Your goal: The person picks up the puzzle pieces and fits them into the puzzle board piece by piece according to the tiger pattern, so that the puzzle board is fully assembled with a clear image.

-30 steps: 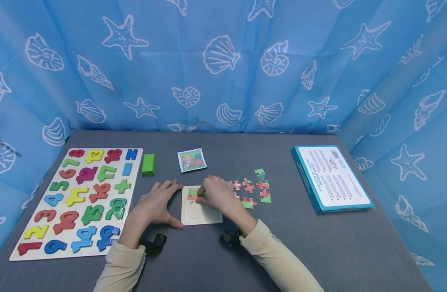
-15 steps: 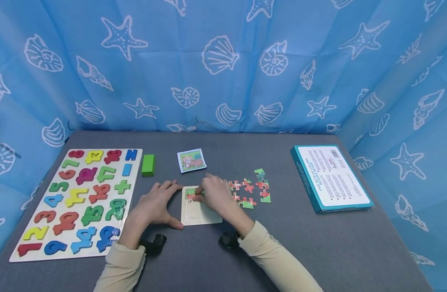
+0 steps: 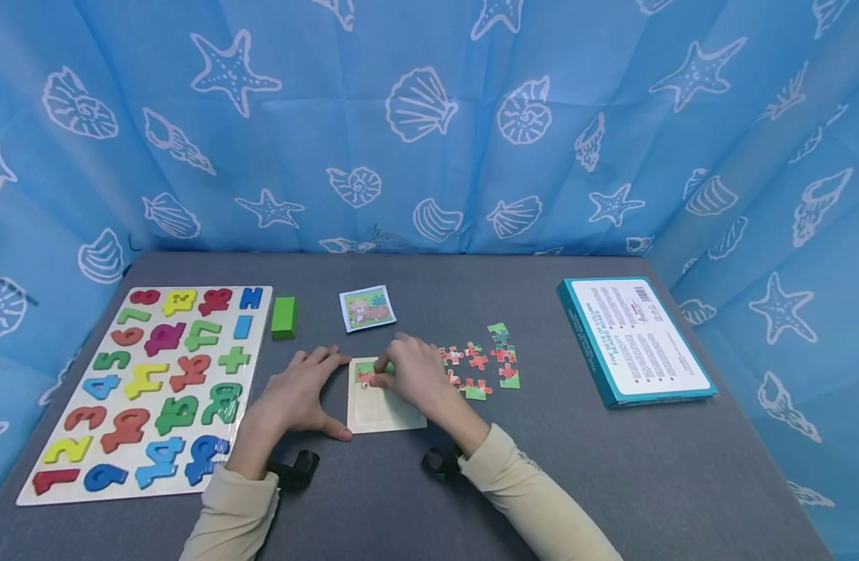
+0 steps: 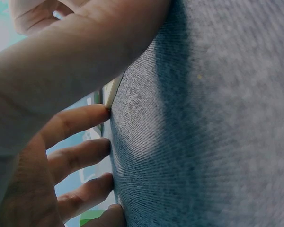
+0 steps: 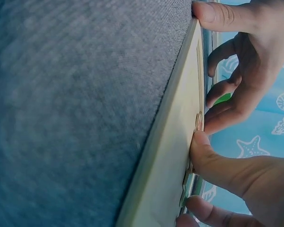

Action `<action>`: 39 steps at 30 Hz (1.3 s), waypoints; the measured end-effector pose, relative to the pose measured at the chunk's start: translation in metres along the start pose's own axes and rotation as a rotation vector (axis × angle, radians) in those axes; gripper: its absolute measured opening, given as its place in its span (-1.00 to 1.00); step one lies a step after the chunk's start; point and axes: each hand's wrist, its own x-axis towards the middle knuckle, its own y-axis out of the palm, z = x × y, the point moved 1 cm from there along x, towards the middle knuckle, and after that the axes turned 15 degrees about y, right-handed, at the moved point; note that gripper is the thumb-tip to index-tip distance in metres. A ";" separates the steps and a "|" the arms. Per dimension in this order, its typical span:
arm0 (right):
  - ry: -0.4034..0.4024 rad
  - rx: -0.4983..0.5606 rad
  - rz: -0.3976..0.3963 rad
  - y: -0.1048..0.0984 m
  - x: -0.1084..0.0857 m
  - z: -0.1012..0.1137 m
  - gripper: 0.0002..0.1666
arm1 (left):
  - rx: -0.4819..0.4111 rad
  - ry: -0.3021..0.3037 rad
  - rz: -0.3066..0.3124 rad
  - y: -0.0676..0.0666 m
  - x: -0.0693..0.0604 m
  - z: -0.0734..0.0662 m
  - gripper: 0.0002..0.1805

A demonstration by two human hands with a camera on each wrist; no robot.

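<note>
There goes my right hand, a touch further left on the wooden tray than a second ago, thumb and forefinger pinching a puzzle piece in the tray's far left part. My left hand hasn't budged: fingers spread, thumb and forefinger touching the tray's left corners. The loose pieces lie unmoved to the tray's right on the counter; the picture card beyond stays put too.

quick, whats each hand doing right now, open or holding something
Left hand: open, touching the edge of the wooden board.
Right hand: at the puzzle pieces in the board; can't tell whether it pinches one.
</note>
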 end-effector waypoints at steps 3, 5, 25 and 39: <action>-0.003 -0.011 0.005 0.000 0.000 0.000 -0.72 | 0.002 0.001 -0.001 0.000 0.000 0.000 0.23; -0.007 -0.017 0.007 0.000 0.000 0.000 -0.72 | 0.004 0.001 0.000 0.000 0.000 0.000 0.23; -0.051 -0.020 0.050 -0.004 -0.001 -0.004 -0.74 | 0.013 0.005 0.004 0.000 0.001 0.002 0.23; -0.014 -0.037 0.028 -0.018 -0.007 -0.013 -0.72 | 0.014 0.016 0.006 0.001 -0.001 0.003 0.23</action>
